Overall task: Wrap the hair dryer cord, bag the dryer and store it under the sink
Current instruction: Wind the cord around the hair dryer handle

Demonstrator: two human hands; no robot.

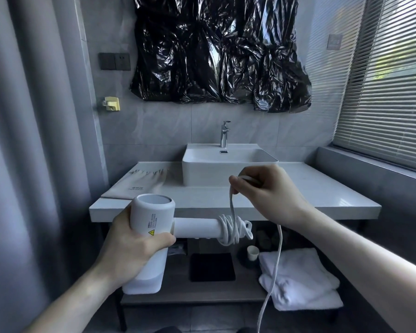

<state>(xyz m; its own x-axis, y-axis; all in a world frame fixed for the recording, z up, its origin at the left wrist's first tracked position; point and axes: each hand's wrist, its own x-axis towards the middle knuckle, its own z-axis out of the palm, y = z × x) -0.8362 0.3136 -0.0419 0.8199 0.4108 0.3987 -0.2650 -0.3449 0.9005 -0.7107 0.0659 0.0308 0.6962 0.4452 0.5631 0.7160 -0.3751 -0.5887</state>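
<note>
My left hand [132, 243] grips the barrel of the white hair dryer [151, 219], whose handle [195, 230] points right. Several turns of the white cord [232, 228] are wound around the handle's end. My right hand [262, 188] pinches the cord above the coils, in front of the sink [228, 164]. The loose cord hangs down past my right wrist to the bottom of the view. A beige drawstring bag [139, 183] lies flat on the counter's left side. A dark shelf [190, 296] sits under the counter.
The white counter [322, 193] carries the basin and a chrome tap [224, 134]. On the lower shelf are folded white towels [298, 280], a small white cup [252, 253] and a black mat [211, 266]. Black plastic covers the mirror. Curtain at left, window blinds at right.
</note>
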